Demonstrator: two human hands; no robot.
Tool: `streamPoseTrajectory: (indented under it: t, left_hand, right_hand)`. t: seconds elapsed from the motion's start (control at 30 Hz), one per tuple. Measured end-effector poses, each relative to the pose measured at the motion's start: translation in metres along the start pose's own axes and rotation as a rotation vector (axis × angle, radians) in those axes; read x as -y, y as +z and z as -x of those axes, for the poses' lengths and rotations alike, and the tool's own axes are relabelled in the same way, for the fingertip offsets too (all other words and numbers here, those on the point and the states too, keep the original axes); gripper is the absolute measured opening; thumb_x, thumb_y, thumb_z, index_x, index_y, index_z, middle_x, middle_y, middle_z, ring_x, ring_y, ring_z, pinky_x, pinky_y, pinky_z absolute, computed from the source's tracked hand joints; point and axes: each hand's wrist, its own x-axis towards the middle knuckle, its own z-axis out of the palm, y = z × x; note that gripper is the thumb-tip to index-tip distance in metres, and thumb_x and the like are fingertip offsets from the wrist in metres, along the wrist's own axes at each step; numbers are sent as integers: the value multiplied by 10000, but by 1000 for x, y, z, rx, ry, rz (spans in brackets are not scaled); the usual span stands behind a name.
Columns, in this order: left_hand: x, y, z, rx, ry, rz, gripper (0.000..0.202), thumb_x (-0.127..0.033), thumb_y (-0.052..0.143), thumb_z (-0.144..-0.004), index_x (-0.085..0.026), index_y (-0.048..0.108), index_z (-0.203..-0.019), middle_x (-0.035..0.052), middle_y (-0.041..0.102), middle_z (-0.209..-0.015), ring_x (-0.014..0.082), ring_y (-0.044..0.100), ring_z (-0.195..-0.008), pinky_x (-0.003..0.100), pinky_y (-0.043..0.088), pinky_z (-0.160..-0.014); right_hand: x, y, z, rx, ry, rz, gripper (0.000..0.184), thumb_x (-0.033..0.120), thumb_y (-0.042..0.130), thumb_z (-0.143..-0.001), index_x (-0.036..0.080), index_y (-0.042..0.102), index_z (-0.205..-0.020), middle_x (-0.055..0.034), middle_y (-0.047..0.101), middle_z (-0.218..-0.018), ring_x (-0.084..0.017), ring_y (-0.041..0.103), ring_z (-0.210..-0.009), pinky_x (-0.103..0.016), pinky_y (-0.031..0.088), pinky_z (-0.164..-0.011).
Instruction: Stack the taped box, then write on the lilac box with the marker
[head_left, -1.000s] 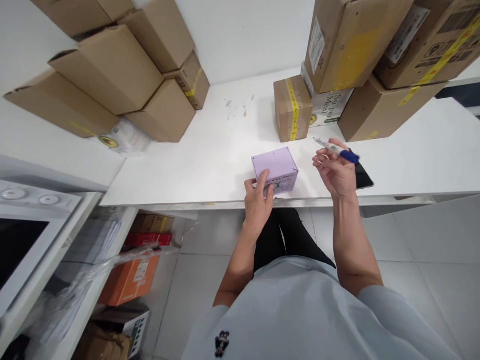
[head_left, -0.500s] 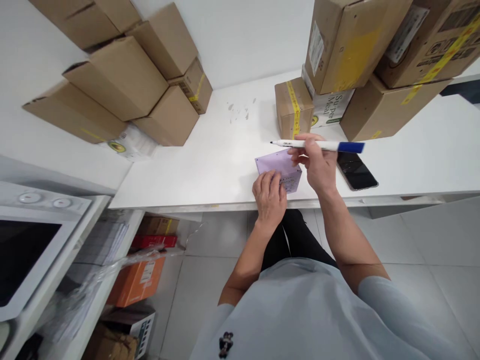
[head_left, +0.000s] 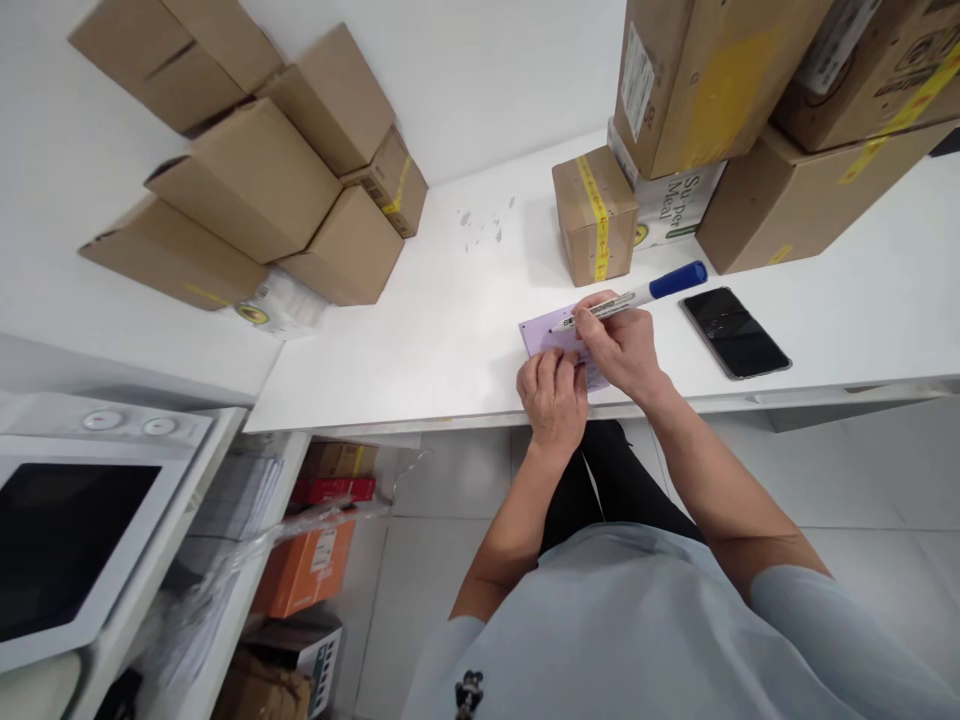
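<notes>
My right hand grips a white whiteboard marker, its blue end pointing up to the right. The dark tip is at the upper face of a small purple box; whether it touches cannot be made out. On the near left part of that box, my left hand rests with curled fingers, holding it against the white table. Both hands hide much of the box, and part of its printed side shows between them. A black phone lies to the right of my right hand.
A small taped carton stands behind the hands, beside stacked cartons at the right. More brown cartons are piled on the left. The white table's front edge runs close to my body. A microwave and an orange box are lower left.
My right hand has come down to the purple box, and the marker has turned from level to slanting, its tip now at the box. My left hand still holds the box.
</notes>
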Motion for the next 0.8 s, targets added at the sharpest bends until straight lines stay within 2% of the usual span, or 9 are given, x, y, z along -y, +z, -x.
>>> streamPoseTrajectory:
  t: [0.17,0.33,0.43,0.53,0.7,0.8]
  left_hand:
    - [0,0,-1,-36,19,-24,261,-304,513,-960,-164,719,-1038,130,714,-1087,240,612,-1069,392,461,-1013]
    - [1,0,0,69,-70,71,285,-334,496,-968,-171,710,-1061,144,701,-1119,256,611,-1095,440,444,-1038]
    - [2,0,0,87,-94,100,293,-344,490,-970,-176,708,-1069,149,695,-1127,259,608,-1102,454,436,-1049]
    - [2,0,0,57,-69,74,282,-335,496,-970,-178,712,-1059,143,698,-1115,249,611,-1091,436,446,-1039]
    - [1,1,0,-56,16,26,251,-296,517,-961,-163,717,-1035,142,706,-1084,243,611,-1072,407,468,-1005]
    - [2,1,0,-14,-17,36,263,-311,509,-965,-166,714,-1043,142,706,-1095,246,614,-1072,417,463,-1012]
  right_hand:
    - [1,3,0,-44,-19,81,260,331,529,-878,194,559,-659,13,581,-606,-105,522,-530,-249,417,-539]
    - [3,4,0,-31,-14,103,241,325,532,-869,202,564,-664,16,590,-618,-101,508,-513,-249,414,-537]
    - [3,5,0,-21,-17,115,247,337,528,-873,206,560,-666,15,593,-617,-106,512,-518,-250,419,-537]
    - [2,5,-1,-12,-12,123,263,353,533,-875,210,544,-655,19,573,-584,-112,519,-527,-246,416,-535]
    - [2,5,-2,32,-17,147,244,345,522,-878,212,539,-674,20,577,-589,-113,523,-530,-247,413,-541]
    - [2,4,-2,48,-34,145,231,340,514,-876,210,540,-688,19,580,-602,-113,526,-528,-250,413,-549]
